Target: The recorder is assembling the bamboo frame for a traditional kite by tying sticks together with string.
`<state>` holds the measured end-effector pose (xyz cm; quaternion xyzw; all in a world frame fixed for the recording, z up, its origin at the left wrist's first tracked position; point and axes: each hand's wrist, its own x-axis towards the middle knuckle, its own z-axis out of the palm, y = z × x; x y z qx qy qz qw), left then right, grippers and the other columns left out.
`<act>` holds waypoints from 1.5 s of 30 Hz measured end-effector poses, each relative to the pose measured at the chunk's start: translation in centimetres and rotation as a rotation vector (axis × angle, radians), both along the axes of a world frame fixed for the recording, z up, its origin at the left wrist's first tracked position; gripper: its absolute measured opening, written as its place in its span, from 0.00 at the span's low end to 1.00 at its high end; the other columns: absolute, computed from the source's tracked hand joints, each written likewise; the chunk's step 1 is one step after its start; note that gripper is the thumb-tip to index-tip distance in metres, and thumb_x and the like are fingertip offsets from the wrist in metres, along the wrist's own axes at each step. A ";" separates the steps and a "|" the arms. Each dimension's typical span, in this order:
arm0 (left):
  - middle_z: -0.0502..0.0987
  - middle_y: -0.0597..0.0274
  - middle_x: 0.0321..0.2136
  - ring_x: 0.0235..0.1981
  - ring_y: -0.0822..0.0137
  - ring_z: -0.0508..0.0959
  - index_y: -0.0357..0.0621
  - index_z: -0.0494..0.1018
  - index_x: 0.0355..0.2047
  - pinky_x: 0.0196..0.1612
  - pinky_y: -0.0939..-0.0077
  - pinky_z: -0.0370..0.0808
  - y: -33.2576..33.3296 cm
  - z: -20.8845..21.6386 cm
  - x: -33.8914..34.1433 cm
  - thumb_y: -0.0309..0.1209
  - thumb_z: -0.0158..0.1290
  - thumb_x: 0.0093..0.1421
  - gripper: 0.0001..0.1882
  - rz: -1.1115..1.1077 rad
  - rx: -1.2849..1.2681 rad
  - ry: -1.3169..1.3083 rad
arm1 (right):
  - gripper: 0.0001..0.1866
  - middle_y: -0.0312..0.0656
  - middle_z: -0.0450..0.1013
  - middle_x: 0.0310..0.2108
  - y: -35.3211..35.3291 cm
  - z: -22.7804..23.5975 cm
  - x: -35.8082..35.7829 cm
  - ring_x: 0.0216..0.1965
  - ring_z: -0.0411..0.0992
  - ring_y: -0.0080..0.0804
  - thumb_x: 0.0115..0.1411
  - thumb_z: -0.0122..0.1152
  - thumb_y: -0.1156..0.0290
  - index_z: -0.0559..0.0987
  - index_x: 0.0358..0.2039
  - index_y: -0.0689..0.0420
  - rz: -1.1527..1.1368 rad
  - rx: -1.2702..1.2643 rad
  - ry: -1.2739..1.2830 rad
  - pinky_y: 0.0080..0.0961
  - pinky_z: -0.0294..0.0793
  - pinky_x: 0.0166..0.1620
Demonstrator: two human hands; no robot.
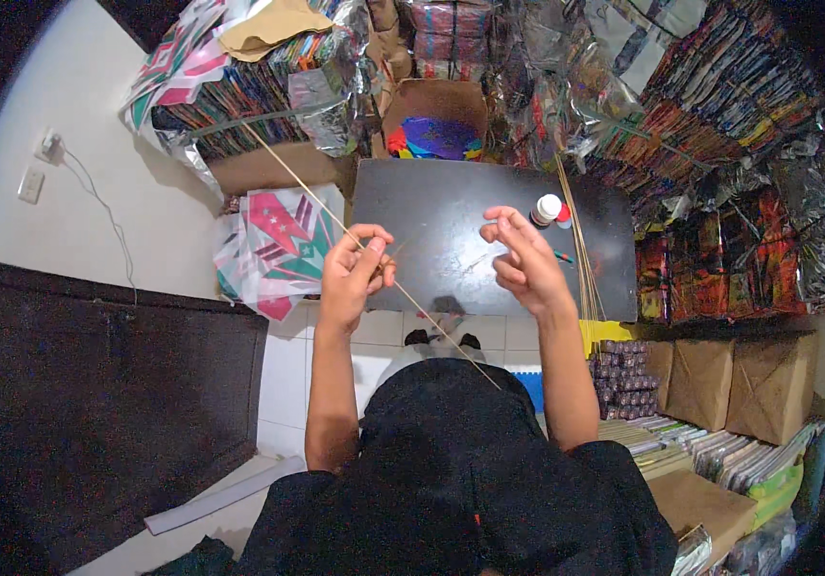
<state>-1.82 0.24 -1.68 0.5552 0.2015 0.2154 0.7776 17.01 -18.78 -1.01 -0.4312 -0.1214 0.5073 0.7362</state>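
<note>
Straw-coloured and thin, one long stick (420, 304) runs aslant through the head view, from the stacked bundle (249, 106) at upper left down to the person's black shirt (460, 461). The left hand (355, 271) holds it partway along, thumb laid against the bent index finger in a pinch, the remaining fingers curled in loosely. Its forearm rises nearly straight up, and the hand appears in front of the left edge of a dark table (431, 206).

The right hand (527, 257) is raised at about the same height, well apart from the left and appearing over the table. Its fingers are half curled and point up and inward toward the left hand, the upper ones reaching further than the lower ones. Whether anything fine sits between its fingertips I cannot tell. The right forearm leans slightly inward, its elbow near the shirt.

Just beyond the right hand, a small bottle with a white cap (547, 207) stands on the table, a red round piece (564, 212) just beside it. More thin sticks (580, 245) lie lengthwise near the table's right end. Left of the table hang printed sheets (281, 240) in white, red and green.
</note>
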 end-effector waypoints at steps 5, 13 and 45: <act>0.75 0.64 0.19 0.14 0.84 0.60 0.45 0.72 0.43 0.19 0.88 0.54 1.9 -0.2 -1.5 0.35 0.51 0.70 0.08 0.067 -0.069 -0.019 | 0.12 0.25 0.69 0.30 -4.4 -0.4 2.8 0.24 0.61 0.09 0.62 0.66 0.65 0.79 0.44 0.54 0.170 -0.294 -0.652 0.13 0.59 0.25; 0.72 0.67 0.17 0.12 0.85 0.58 0.46 0.71 0.45 0.16 0.90 0.51 4.2 -0.7 -2.7 0.34 0.51 0.70 0.08 0.170 -0.164 -0.094 | 0.07 0.25 0.70 0.29 -13.8 -2.3 6.8 0.32 0.65 0.12 0.61 0.66 0.69 0.80 0.36 0.57 0.030 -0.407 -0.714 0.16 0.65 0.36; 0.78 0.56 0.24 0.17 0.83 0.63 0.39 0.68 0.44 0.20 0.87 0.59 -3.4 1.6 4.6 0.28 0.47 0.68 0.07 -0.306 -0.129 -0.028 | 0.15 0.35 0.73 0.38 -0.9 -1.2 -1.4 0.36 0.70 0.21 0.70 0.54 0.65 0.76 0.50 0.61 0.256 -0.042 -0.578 0.21 0.72 0.42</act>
